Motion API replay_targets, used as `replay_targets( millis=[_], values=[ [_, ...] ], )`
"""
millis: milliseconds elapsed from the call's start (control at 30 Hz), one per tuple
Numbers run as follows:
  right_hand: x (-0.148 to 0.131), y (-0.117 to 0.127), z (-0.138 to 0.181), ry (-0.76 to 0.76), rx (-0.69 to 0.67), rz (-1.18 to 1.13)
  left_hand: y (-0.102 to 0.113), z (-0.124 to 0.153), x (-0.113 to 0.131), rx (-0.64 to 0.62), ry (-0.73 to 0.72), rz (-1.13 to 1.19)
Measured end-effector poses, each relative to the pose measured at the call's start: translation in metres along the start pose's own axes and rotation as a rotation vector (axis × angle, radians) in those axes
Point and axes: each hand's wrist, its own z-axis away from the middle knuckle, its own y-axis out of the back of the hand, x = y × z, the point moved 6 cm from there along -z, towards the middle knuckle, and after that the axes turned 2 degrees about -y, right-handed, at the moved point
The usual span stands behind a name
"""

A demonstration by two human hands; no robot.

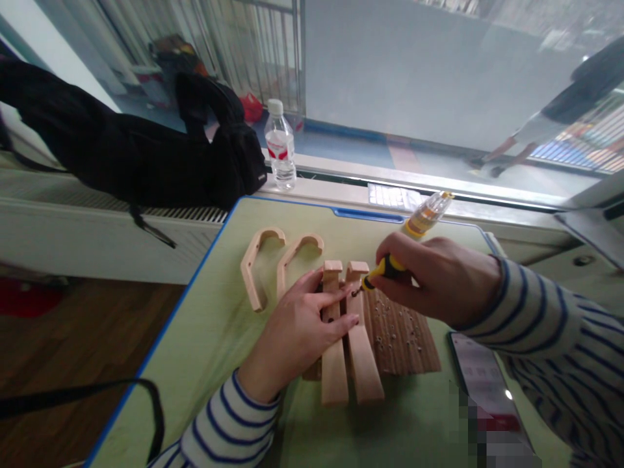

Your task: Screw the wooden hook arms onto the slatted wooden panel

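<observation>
My right hand is wrapped around a yellow-and-black screwdriver. Its tip meets a small dark screw or hole on the right one of two pale wooden hook-shaped pieces. Across both pieces lies my left hand, pressing and steadying them with thumb and fingers; the thumb and index finger reach the right piece. Beneath them sits a brown ridged wooden mat strewn with several small screws. Two more curved wooden hooks, one at the left and one beside it, rest on the table.
The pale green table has a blue edge. A yellow-capped clear bottle is behind my right hand. A phone lies to the right. On the sill are a water bottle and a black bag. A person is beyond the window.
</observation>
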Motion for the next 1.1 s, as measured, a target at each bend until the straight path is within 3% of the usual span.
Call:
replay_targets(
  millis=[400,600,900,1100],
  values=[
    [0.001,-0.002,0.003,-0.027,0.114,0.006,0.001,0.001,0.001,0.016,-0.009,-0.001],
    [-0.001,-0.007,0.005,0.054,0.152,-0.006,0.004,0.001,0.004,0.026,-0.024,-0.004],
    [-0.012,-0.004,0.001,0.051,-0.046,0.072,0.004,0.002,0.005,0.026,-0.027,-0.001],
    [-0.008,-0.006,0.0,0.028,-0.039,0.026,0.003,0.002,0.004,0.027,-0.02,-0.005]
  ],
)
